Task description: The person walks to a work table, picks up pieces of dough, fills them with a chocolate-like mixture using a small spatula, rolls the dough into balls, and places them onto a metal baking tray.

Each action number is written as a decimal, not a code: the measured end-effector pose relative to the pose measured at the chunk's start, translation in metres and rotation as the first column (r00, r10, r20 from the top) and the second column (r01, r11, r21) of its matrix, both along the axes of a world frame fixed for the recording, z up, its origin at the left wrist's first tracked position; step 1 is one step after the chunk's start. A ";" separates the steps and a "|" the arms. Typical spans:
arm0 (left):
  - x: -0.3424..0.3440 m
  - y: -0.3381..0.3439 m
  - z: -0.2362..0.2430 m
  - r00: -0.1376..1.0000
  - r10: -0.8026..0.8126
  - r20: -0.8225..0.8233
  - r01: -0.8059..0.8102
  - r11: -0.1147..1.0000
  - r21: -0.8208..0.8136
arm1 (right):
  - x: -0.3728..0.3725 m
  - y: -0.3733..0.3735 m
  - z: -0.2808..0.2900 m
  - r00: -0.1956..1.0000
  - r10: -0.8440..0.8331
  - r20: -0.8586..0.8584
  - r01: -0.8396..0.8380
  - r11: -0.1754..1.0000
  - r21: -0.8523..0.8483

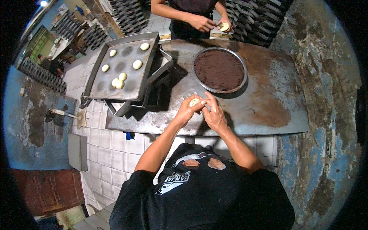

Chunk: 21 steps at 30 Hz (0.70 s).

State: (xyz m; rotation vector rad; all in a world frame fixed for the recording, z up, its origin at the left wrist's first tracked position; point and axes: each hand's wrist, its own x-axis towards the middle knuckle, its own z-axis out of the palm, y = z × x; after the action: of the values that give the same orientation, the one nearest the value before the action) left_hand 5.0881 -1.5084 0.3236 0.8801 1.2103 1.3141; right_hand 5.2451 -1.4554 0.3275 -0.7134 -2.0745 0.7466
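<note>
My left hand [188,107] is closed around a small piece of pale dough [194,102], above the near part of the metal table [268,119]. My right hand [214,113] is beside it, fingers extended and apart, touching or very close to the dough. Beyond my hands sits a round metal bowl [232,87] of dark brown crumbly filling [218,69]. At the left, a metal tray [96,88] with several pale dough balls [137,64] rests on stacked trays.
Across the table a co-worker's hands [201,23] hold another dough piece [224,27]. Another person [53,65] is in the left background, among stacks of dark trays [253,19]. A weathered wall [314,161] stands at right; a blue partition [30,122] at left.
</note>
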 end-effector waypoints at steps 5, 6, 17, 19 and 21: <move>0.007 -0.038 -0.009 0.955 0.179 -0.236 -0.142 0.976 0.163 | -0.005 -0.032 -0.021 0.984 0.024 -0.175 -0.105 0.877 -0.469; 0.008 -0.045 -0.004 0.929 0.156 -0.336 -0.106 0.981 0.163 | -0.006 -0.035 -0.029 0.949 -0.012 -0.315 -0.204 0.739 -0.642; -0.034 -0.120 0.037 0.733 -0.109 -0.672 0.202 0.977 0.062 | -0.035 -0.055 0.019 0.876 0.393 -0.278 -0.478 0.642 -0.600; -0.046 -0.128 0.045 0.691 -0.170 -0.703 0.236 0.972 -0.003 | -0.042 -0.069 0.042 0.883 0.468 -0.043 -0.419 0.743 -0.521; -0.057 -0.139 0.042 0.682 -0.144 -0.717 0.224 0.974 0.018 | -0.056 -0.085 0.040 0.893 0.451 -0.011 -0.425 0.834 -0.352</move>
State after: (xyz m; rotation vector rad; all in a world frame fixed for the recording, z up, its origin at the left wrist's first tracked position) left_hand 5.0309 -1.6473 0.3659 1.6488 1.5922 0.8749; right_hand 5.1886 -1.5406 0.3680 -0.4470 -2.2266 1.3926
